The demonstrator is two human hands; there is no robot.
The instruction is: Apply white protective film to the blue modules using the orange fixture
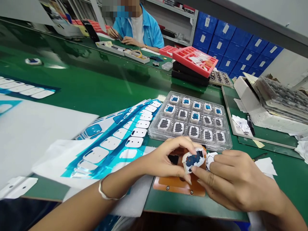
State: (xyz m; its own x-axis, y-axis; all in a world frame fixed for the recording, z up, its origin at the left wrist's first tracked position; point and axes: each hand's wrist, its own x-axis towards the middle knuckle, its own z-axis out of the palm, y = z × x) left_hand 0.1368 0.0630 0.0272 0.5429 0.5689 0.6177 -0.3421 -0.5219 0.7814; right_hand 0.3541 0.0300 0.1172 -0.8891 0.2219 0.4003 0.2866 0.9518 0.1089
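Observation:
My left hand (174,158) grips a small rounded housing (193,160) by its edges between thumb and fingers. The housing has a white rim and a dark blue inner face. A fingertip of my right hand (238,179) presses on the lower edge of that face. The other right fingers are curled, with a small white cut piece (211,159) at their tips. Under both hands lies an orange-brown fixture plate (179,186) with screws, partly covered. Just beyond them sits a clear tray (190,120) with rows of similar housings, some blue-faced, some grey-faced.
Blue film sheets with white cut pieces (113,141) lie left of my hands. White paper (48,125) covers the far left. Behind the tray are stacked red trays (194,61). At right are a black marker (250,124) and stacked trays (281,96). A co-worker (141,29) sits across the table.

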